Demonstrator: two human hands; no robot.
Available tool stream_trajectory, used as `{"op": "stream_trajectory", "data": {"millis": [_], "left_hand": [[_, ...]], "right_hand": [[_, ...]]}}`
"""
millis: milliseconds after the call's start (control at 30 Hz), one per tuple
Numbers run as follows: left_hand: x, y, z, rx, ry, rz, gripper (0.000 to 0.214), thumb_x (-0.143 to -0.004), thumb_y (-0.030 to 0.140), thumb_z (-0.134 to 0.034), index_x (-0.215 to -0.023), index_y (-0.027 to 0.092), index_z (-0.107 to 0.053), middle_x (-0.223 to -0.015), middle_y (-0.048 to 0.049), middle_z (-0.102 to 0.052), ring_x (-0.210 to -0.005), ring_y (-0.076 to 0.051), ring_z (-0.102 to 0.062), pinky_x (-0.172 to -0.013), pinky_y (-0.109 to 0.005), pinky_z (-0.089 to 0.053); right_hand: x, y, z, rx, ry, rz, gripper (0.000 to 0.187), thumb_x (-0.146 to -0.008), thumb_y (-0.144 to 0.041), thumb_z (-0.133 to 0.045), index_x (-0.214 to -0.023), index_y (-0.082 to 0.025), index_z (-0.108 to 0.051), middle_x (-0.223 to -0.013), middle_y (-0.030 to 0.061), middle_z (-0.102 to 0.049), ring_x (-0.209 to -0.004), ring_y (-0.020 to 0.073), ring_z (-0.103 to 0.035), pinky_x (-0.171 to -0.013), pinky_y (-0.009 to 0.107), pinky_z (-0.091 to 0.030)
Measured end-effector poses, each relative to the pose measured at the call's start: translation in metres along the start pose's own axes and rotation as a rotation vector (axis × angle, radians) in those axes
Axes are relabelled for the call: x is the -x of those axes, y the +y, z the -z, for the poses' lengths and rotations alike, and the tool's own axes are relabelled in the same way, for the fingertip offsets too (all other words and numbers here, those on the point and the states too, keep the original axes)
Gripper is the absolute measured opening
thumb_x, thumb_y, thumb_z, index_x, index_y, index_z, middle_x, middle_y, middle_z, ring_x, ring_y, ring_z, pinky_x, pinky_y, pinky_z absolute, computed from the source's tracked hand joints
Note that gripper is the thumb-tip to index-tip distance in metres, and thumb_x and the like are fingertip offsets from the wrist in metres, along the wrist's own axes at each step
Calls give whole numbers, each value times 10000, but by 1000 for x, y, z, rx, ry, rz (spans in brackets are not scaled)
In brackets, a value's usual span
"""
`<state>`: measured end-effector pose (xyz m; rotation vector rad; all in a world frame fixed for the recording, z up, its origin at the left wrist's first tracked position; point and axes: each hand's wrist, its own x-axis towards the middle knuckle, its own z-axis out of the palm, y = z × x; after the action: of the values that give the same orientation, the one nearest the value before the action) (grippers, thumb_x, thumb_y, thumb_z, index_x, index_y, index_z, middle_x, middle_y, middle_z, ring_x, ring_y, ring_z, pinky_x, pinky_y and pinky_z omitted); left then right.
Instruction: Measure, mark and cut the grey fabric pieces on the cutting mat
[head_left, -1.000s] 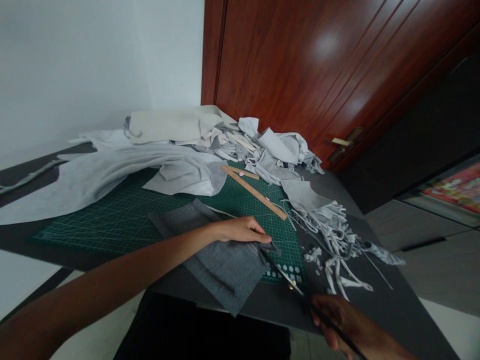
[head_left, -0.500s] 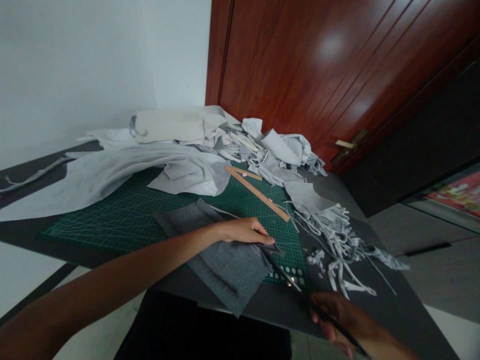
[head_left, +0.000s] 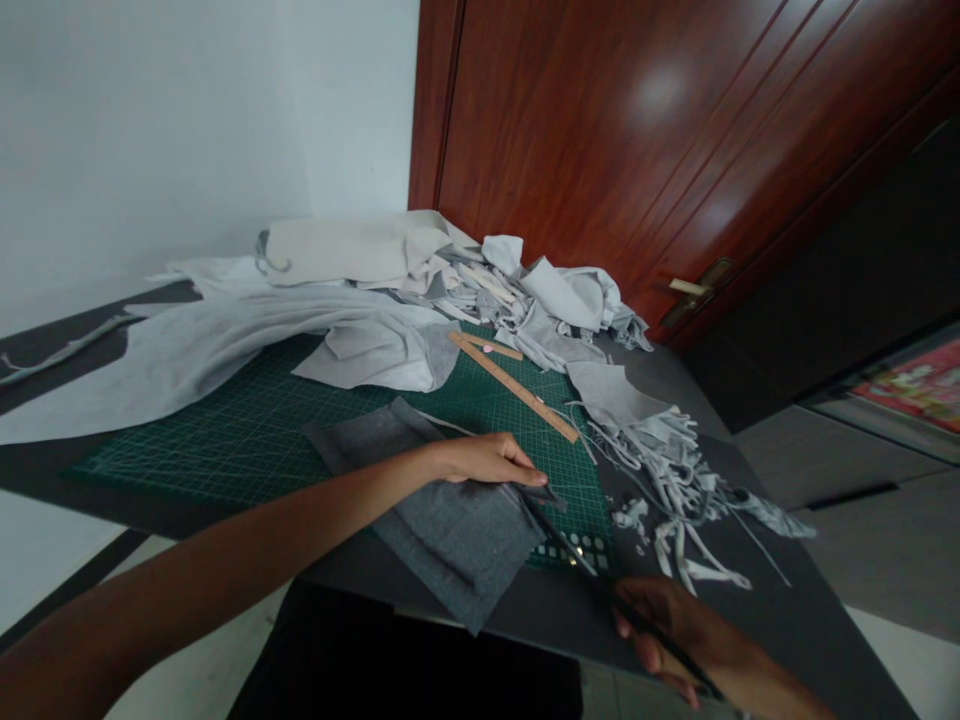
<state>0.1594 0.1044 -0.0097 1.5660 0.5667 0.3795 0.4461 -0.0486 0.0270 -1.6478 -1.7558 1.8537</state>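
1. The left hand (head_left: 489, 460) lies on the grey fabric (head_left: 450, 540), its fingers (head_left: 521, 470) pressed together near the fabric's right edge; whether they pinch it, you cannot tell.
2. The right hand (head_left: 667, 635) has its fingers curled around the black handle of the scissors (head_left: 559, 537), whose blades reach the fabric's edge beside the left fingertips.
3. The fabric lies partly on the green cutting mat (head_left: 225, 450) and partly on the dark bench (head_left: 570, 625).
4. A wooden ruler (head_left: 514, 385) lies on the mat beyond the left hand.
5. Pale strips (head_left: 667, 490) lie heaped on the bench to the right of the mat.
6. Pale offcuts (head_left: 360, 250) are piled against the wall and a reddish-brown door (head_left: 600, 130).
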Motion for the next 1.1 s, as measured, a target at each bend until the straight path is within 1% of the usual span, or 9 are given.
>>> {"op": "stream_trajectory", "data": {"millis": [133,267,433,533,667,767,833,967,1100], "left_hand": [[0,-1,0,0,30,-5,303,-858,506,-766,-860,211,-837,-717,12,-720,-673,-117,-540,-741,-250,-444],[0,-1,0,-14,36,-15,311,-854,520,-763,-867,218,-835,-701,23,-717,-644,-108,-521,-713,-246,-430],[0,-1,0,-11,49,-30,363,-835,543,-770,-876,189,-839,-701,2,-725,-657,-121,-534,-705,-255,-425],[0,0,0,-10,50,-13,362,-830,549,-773,-879,196,-841,-715,0,-731,-671,-126,-542,-711,-255,-427],[0,-1,0,-17,45,-6,347,-844,540,-763,-883,204,-839,-740,8,-734,-667,-117,-542,-709,-247,-423],[-2,-2,0,-24,36,-32,309,-855,500,-765,-880,200,-835,-770,9,-745,-685,-113,-557,-702,-235,-417],[-3,-2,1,-44,21,-65,266,-862,454,-768,-882,196,-830,-796,11,-751,-711,-113,-573,-704,-226,-414],[-3,2,8,-115,-24,-129,217,-874,393,-762,-928,190,-817,-826,7,-753,-738,-118,-601,-716,-220,-424],[1,8,19,-215,-85,-162,233,-871,377,-771,-994,183,-809,-874,-26,-762,-743,-131,-615,-699,-226,-436]], "right_hand": [[-2,8,0,4,-2,-22,608,-808,-790,-583,-832,-186,-516,-633,-44,-535,-390,31,-360,-381,163,-313],[-3,15,1,-20,4,6,539,-792,-703,-668,-840,-189,-512,-639,-58,-532,-391,20,-351,-376,150,-318],[-4,18,2,-10,-2,-25,491,-840,-654,-646,-833,-182,-514,-644,-57,-537,-374,13,-344,-357,142,-322],[-4,18,1,-28,8,-36,509,-862,-683,-597,-838,-183,-513,-654,-50,-552,-376,17,-352,-355,141,-319],[-2,15,-1,-15,13,-23,559,-794,-732,-639,-838,-189,-515,-665,-43,-571,-391,24,-358,-365,153,-317],[0,12,-1,-4,28,-41,581,-791,-762,-614,-827,-191,-515,-658,-40,-560,-392,26,-359,-373,161,-313],[0,11,-1,-5,12,-28,589,-796,-775,-596,-827,-193,-511,-665,-35,-561,-392,27,-367,-372,161,-311],[-1,14,0,4,3,-10,621,-765,-803,-616,-824,-195,-504,-674,-39,-556,-392,24,-348,-359,159,-298],[-2,12,-2,-32,-5,16,738,-719,-922,-531,-804,-189,-508,-689,-27,-554,-408,26,-341,-366,169,-285]]}}
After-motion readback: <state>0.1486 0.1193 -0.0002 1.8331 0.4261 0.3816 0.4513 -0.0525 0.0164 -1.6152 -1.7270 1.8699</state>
